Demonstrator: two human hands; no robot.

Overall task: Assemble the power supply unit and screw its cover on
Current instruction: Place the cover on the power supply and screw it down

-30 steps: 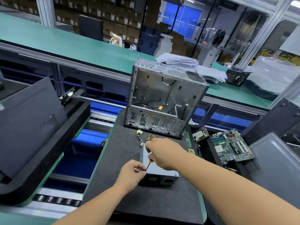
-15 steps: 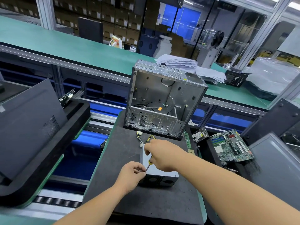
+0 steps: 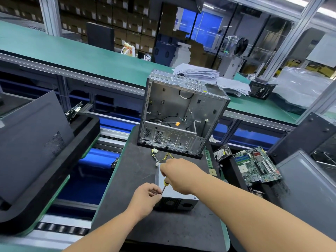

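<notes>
A grey power supply unit (image 3: 179, 200) lies on the black mat (image 3: 138, 171), its dark fan grille facing me. Yellow and black cables (image 3: 164, 157) with white plugs trail from its far end. My right hand (image 3: 179, 174) grips a small screwdriver (image 3: 164, 186) with a yellow and black handle, its shaft slanting down to the unit's near left corner. My left hand (image 3: 147, 199) pinches at the shaft's tip by that corner. Whether a screw sits under the tip is hidden by the fingers.
An open metal computer case (image 3: 181, 113) stands upright at the mat's far end. A green motherboard (image 3: 257, 166) lies to the right beside dark side panels (image 3: 305, 188). A dark panel in a black tray (image 3: 32, 142) sits at left. Paper stacks (image 3: 200, 72) lie on the green bench behind.
My right hand has shifted slightly on the screwdriver, as if turning it. My left hand stays at the tip. The unit has not moved.
</notes>
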